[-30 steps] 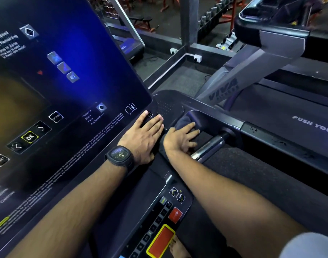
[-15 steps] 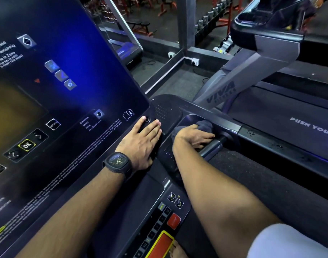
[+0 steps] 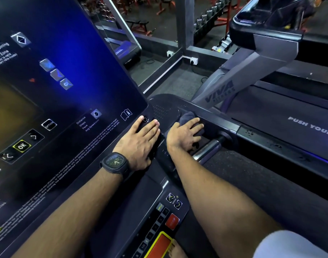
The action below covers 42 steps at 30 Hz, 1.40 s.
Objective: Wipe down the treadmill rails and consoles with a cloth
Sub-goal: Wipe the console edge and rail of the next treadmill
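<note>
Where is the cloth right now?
Head view, centre: the cloth sits under the right hand, right of the left hand, beside the chrome handrail.

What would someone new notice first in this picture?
A big blue-lit screen fills the left. At its lower right corner the left hand lies flat, a black watch on the wrist; beside it the right hand presses a dark cloth onto the console.

The left hand (image 3: pixel 139 140), watch (image 3: pixel 115 162) on its wrist, lies flat on the console (image 3: pixel 66 90) corner. Beside it, the right hand (image 3: pixel 185 135) presses a cloth (image 3: pixel 187 116) down by the rail (image 3: pixel 206 148).
</note>
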### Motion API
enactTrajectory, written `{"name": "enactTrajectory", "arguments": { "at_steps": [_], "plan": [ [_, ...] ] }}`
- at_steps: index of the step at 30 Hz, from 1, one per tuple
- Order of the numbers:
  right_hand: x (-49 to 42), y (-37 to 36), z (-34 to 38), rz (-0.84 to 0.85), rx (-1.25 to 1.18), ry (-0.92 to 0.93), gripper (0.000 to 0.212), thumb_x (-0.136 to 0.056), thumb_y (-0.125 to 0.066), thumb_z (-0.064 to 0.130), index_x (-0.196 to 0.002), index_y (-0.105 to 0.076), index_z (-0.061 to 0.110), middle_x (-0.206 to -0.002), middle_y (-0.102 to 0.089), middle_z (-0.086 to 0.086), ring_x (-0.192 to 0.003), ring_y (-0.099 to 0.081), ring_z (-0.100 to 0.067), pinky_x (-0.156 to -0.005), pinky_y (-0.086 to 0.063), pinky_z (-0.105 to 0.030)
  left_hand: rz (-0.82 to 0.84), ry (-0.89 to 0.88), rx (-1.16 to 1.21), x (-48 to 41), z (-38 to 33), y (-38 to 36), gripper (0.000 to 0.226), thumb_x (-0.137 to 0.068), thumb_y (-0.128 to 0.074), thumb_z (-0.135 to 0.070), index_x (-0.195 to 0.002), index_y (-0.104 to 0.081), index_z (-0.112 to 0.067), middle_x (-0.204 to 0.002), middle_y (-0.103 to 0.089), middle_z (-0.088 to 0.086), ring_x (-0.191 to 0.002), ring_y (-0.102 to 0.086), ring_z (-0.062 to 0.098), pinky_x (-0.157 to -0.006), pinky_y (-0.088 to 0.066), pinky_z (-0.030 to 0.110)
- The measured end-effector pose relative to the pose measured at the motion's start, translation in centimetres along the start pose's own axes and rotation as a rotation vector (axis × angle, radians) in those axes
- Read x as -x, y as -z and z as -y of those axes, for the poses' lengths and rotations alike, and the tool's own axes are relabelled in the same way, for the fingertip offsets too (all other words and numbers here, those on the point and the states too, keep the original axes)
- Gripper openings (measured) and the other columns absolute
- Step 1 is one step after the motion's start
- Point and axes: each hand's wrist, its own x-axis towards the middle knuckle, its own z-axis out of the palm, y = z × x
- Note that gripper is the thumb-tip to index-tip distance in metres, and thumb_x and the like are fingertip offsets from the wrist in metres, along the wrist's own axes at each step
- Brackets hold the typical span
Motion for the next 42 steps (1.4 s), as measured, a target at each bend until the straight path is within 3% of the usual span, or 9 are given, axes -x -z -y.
{"name": "enactTrajectory", "arguments": {
  "at_steps": [9, 13, 16, 23, 26, 31, 35, 38, 42],
  "plan": [
    [1.8, 1.0, -1.9, 0.135, 0.207, 0.398, 0.080, -0.097, -0.063, 0.034, -0.162, -0.017, 0.026, -0.168, -0.011, 0.001, -0.140, -0.029, -0.039, -0.104, -0.046, -0.053, 0.010, 0.000, 0.000, 0.0, -0.2, 0.4, 0.092, -0.087, -0.038, -0.056, -0.159, -0.009, -0.007, -0.167, -0.003, 0.013, -0.154, 0.006, 0.025, -0.118, 0.016, 0.058],
    [0.9, 1.5, -1.4, 0.124, 0.339, 0.639, 0.081, -0.097, -0.063, 0.035, -0.161, -0.014, 0.024, -0.170, -0.009, 0.001, -0.148, -0.023, -0.040, -0.110, -0.039, -0.057, 0.001, -0.008, -0.023, 0.3, -0.2, 0.6, 0.094, -0.087, -0.041, -0.057, -0.158, -0.009, -0.005, -0.167, -0.005, 0.014, -0.154, 0.004, 0.027, -0.118, 0.017, 0.058],
    [-0.4, 2.1, -1.0, 0.150, 0.376, 0.772, 0.070, -0.097, -0.064, 0.033, -0.154, -0.026, 0.020, -0.170, -0.010, -0.004, -0.149, -0.021, -0.041, -0.113, -0.036, -0.057, 0.001, -0.008, -0.020, 0.3, -0.3, 0.2, 0.094, -0.087, -0.042, -0.056, -0.158, -0.008, -0.005, -0.167, -0.004, 0.014, -0.154, 0.005, 0.027, -0.118, 0.017, 0.058],
    [-2.9, 2.5, -0.6, 0.174, 0.751, 1.161, 0.057, -0.101, -0.045, 0.051, -0.154, -0.036, 0.033, -0.170, -0.012, -0.001, -0.152, -0.015, -0.039, -0.117, -0.026, -0.061, -0.051, 0.146, 0.033, 0.6, -1.5, -0.4, 0.084, -0.093, -0.035, -0.051, -0.158, -0.004, -0.008, -0.166, 0.004, 0.014, -0.154, 0.010, 0.024, -0.117, 0.018, 0.058],
    [-4.1, 2.5, 0.2, 0.225, 0.756, 1.201, 0.057, -0.100, -0.044, 0.055, -0.153, -0.036, 0.037, -0.169, -0.013, 0.001, -0.152, -0.014, -0.037, -0.116, -0.028, -0.061, -0.083, 0.287, 0.078, 0.3, -3.1, -0.2, 0.082, -0.093, -0.033, -0.048, -0.158, -0.008, -0.006, -0.167, 0.003, 0.012, -0.154, 0.006, 0.024, -0.119, 0.014, 0.059],
    [-4.2, 2.7, 0.9, 0.214, 0.757, 1.077, 0.062, -0.100, -0.042, 0.059, -0.157, -0.030, 0.036, -0.169, -0.014, -0.003, -0.151, -0.016, -0.040, -0.114, -0.027, -0.066, -0.056, 0.431, 0.139, -1.0, -5.8, 0.1, 0.074, -0.097, -0.037, -0.041, -0.157, -0.015, -0.005, -0.166, -0.006, 0.014, -0.154, -0.001, 0.028, -0.120, 0.007, 0.058],
    [-4.5, 2.6, -0.2, 0.226, 0.753, 1.280, 0.060, -0.100, -0.042, 0.056, -0.155, -0.036, 0.034, -0.167, -0.023, -0.003, -0.148, -0.023, -0.041, -0.110, -0.031, -0.065, -0.093, 0.579, 0.172, -1.0, -6.3, 0.3, 0.081, -0.087, -0.052, -0.038, -0.156, -0.024, -0.006, -0.166, -0.011, 0.013, -0.154, -0.010, 0.027, -0.122, -0.006, 0.056],
    [-6.8, 2.1, 2.6, 0.337, 0.830, 1.419, 0.057, -0.100, -0.040, 0.056, -0.154, -0.037, 0.038, -0.167, -0.025, 0.003, -0.147, -0.024, -0.037, -0.108, -0.035, -0.063, -0.072, 0.734, 0.224, -0.7, -6.6, 0.6, 0.096, -0.083, -0.061, -0.047, -0.158, -0.018, -0.005, -0.167, -0.007, 0.013, -0.154, -0.007, 0.027, -0.122, -0.001, 0.056],
    [-8.2, 2.2, 4.7, 0.390, 0.848, 1.265, 0.059, -0.100, -0.039, 0.056, -0.156, -0.031, 0.039, -0.169, -0.017, 0.001, -0.147, -0.021, -0.042, -0.109, -0.032, -0.066, -0.036, 0.800, 0.239, -1.1, -7.0, 1.0, 0.101, -0.080, -0.062, -0.051, -0.158, -0.016, -0.006, -0.167, -0.005, 0.013, -0.154, -0.005, 0.027, -0.121, -0.001, 0.058]
  ]
}}
